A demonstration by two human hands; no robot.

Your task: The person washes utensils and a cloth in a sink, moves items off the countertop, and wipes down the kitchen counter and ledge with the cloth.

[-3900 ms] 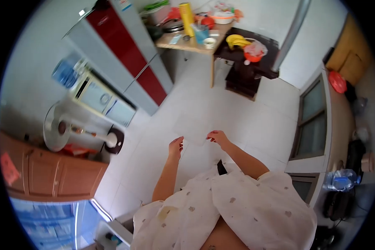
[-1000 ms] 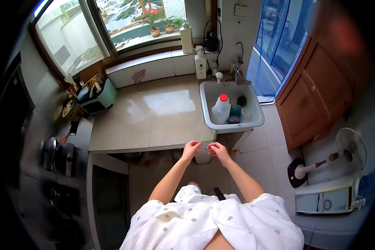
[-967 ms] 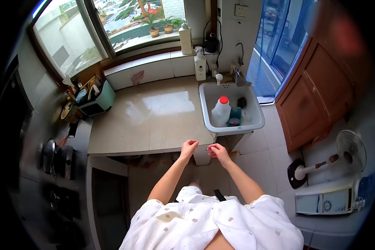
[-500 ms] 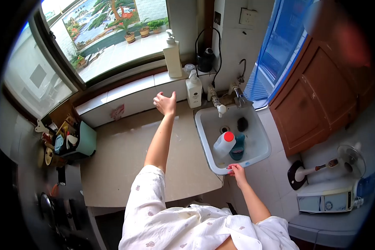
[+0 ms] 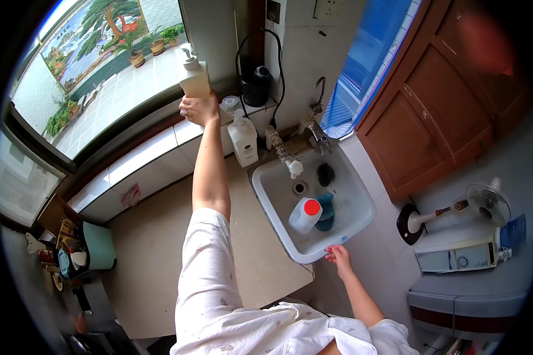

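My left hand (image 5: 199, 109) is wrapped around the lower part of a tall pale pump bottle (image 5: 194, 80) at the windowsill. Whether its base still rests on the sill is hidden by the hand. A second white pump bottle (image 5: 243, 142) with a dark label stands lower, beside the sink's back corner. By the sink's front rim is my right hand (image 5: 339, 259), its fingers loosely bent and apart with nothing in them. Inside the white sink (image 5: 364, 216) lean a translucent jug with a red cap (image 5: 305, 215) and a teal scoop-like container (image 5: 326, 213). A dark scrubber (image 5: 326, 174) lies near the drain.
Two taps (image 5: 284, 155) reach over the sink's back edge. A beige counter (image 5: 160, 254) runs left to a mint utensil holder (image 5: 98, 245). A black device with a cable (image 5: 256, 87) sits on the sill. At right are a brown cabinet door (image 5: 432, 124) and a small fan (image 5: 487, 204).
My left hand has reached up and forward from above the counter and taken hold of the tall pump bottle. The view has shifted. My right hand stays near the sink's front rim.
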